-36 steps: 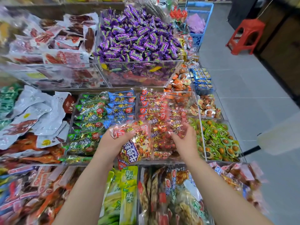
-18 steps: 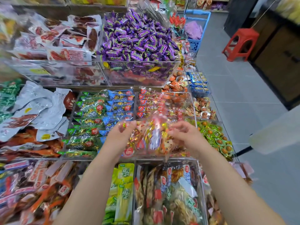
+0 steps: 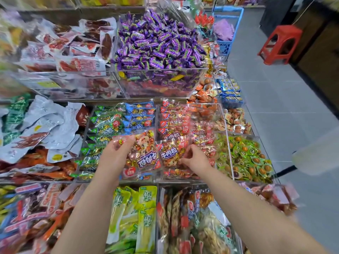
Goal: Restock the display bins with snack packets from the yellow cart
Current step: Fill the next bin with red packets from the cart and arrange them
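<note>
Shop display, clear bins in tiers, grey tiled floor (image 3: 275,110) to the right, red stool (image 3: 278,46) far back. Reaching over the middle tier: left hand (image 3: 117,154), fingers curled over upper left corner of a red snack packet (image 3: 142,158), packet tilted, print upside down to camera. Just beside it: right hand (image 3: 194,161), fingers curled on right edge of a second red packet (image 3: 169,154), down in the red-packet bin (image 3: 227,143). Hands apart, one packet each; packet edges touching or overlapping, cannot tell which. Left-held packet hanging over divider between that bin and the blue and green packets (image 3: 117,123). Purple candies (image 3: 157,44) heaped in upper tier. Green-wrapped snacks (image 3: 247,158) right of right hand. Yellow-green packs (image 3: 145,208) in front tier between forearms. Blurred pale object (image 3: 315,154) at right edge, not identifiable.
</note>
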